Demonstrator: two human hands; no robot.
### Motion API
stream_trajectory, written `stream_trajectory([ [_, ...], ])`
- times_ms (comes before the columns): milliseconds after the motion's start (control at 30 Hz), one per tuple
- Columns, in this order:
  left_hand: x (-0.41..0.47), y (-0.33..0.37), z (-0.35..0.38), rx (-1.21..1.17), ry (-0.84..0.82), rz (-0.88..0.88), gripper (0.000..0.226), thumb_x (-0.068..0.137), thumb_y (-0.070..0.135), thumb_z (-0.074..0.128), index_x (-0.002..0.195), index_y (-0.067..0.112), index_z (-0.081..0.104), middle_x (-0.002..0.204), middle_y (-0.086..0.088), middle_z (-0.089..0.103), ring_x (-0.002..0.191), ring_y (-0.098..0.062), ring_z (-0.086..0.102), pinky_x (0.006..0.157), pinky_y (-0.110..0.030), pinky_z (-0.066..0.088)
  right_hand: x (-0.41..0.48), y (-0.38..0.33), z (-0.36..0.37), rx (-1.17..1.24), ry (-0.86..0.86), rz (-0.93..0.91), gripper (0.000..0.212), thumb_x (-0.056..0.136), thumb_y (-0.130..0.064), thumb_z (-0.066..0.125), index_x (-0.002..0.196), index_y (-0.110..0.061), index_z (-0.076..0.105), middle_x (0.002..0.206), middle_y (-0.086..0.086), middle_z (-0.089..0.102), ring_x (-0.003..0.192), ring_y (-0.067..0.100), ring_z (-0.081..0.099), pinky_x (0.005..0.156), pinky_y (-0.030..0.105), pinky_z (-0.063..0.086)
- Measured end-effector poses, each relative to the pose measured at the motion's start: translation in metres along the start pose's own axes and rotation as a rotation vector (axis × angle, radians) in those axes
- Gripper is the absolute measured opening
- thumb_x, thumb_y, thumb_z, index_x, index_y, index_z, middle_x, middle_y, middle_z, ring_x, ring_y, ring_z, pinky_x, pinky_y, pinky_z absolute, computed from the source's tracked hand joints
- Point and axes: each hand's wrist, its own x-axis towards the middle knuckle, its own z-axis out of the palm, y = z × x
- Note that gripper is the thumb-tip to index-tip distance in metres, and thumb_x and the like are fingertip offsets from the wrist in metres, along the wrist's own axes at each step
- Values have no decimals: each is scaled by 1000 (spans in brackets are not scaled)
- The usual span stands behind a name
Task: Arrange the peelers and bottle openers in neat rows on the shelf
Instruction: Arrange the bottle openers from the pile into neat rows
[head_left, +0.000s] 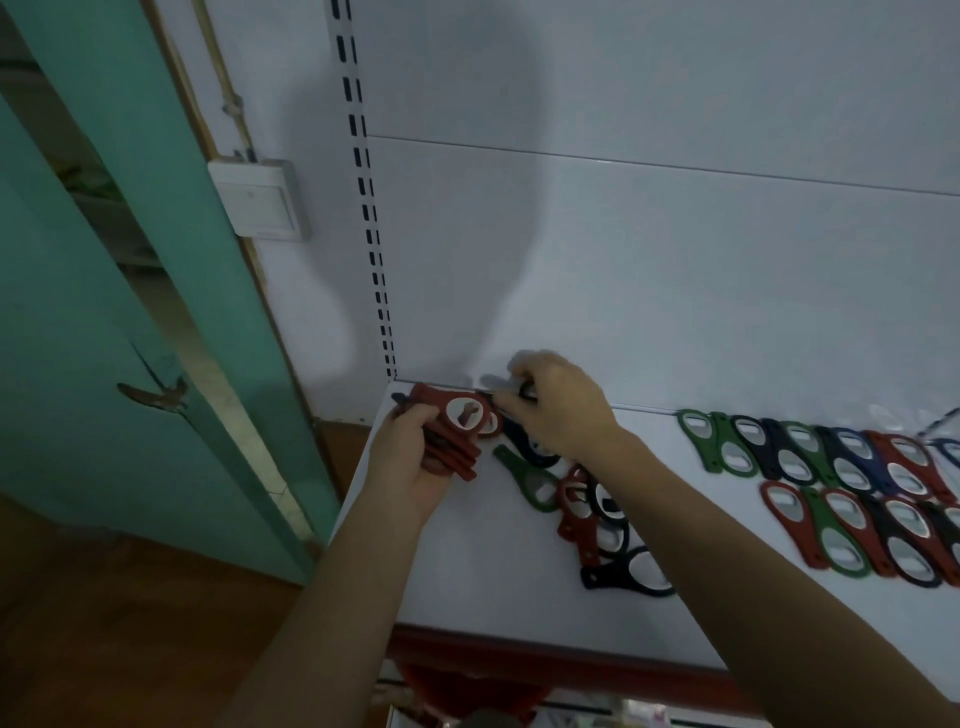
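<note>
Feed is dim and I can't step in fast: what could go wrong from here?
1. The left hand grips a fanned red stack near the left edge of the shelf; a piece could slip off to the floor.
2. The right forearm crosses over the loose pile and could scatter it.
3. That pile lies close to the neat rows; a nudge might disturb them.
</note>
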Motion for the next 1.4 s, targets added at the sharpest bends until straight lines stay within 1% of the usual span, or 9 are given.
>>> stream_trajectory([
  [167,0,4,-18,-125,11,-45,15,94,11,65,108,6,65,100,-18,71,91,-32,69,77,-48,58,-4,-18,33,-259,-222,72,68,91,-71,45,138,-21,50,136,7,47,129,30,43,101,53,41],
  [367,-1,3,-28,-77,-14,-76,7,90,6,70,88,7,64,67,-7,63,49,-15,61,47,-28,51,0,-2,16,-37,-164,-88,29,98,-32,61,120,-13,60,113,5,62,106,23,59,92,37,51],
  [500,-6,4,-28,-234,-121,-110,6,91,4,55,92,6,60,75,-11,64,60,-23,64,61,-36,54,-5,15,-5,152,-164,-130,20,94,-7,66,114,-6,68,94,-5,60,83,8,58,74,2,39],
  [600,-5,1,-24,-240,-152,-159,5,97,13,60,100,9,60,80,-9,67,73,-23,68,69,-41,56,-5,28,-8,291,-44,32,22,96,-13,65,118,-10,66,98,-4,65,89,16,62,77,15,42],
  [767,-7,-10,9,-20,-219,-148,33,85,39,80,93,15,60,73,-5,61,62,-18,59,65,-36,53,-13,15,-19,775,58,208,20,101,-20,61,117,-12,69,78,-5,69,61,6,59,61,26,48],
  [1000,-11,-33,40,159,-534,-85,25,97,5,60,122,3,64,108,-19,73,92,-30,72,79,-38,57,-29,-2,-13,970,155,346,18,96,-23,68,98,-8,77,89,9,78,87,29,75,83,48,61],
  [1133,-9,-31,43,54,-449,-166,17,93,-3,52,108,3,59,84,-16,68,68,-26,67,63,-37,57,-36,17,-27,1044,233,443,27,103,-29,58,94,-9,73,74,2,71,73,17,68,68,31,56],
  [1267,-10,-34,50,-36,-481,-243,20,95,0,42,100,9,59,94,-13,72,89,-29,72,79,-48,58,-59,40,-44,1118,358,477,14,99,-18,65,96,-5,70,74,11,68,67,20,62,65,29,54],
  [1400,-15,-50,68,-58,-478,-331,18,94,2,43,103,14,54,82,-9,65,69,-24,69,56,-29,55,-98,68,-61,1141,566,561,13,99,-15,64,108,-6,68,78,8,69,67,18,64,65,27,55],
])
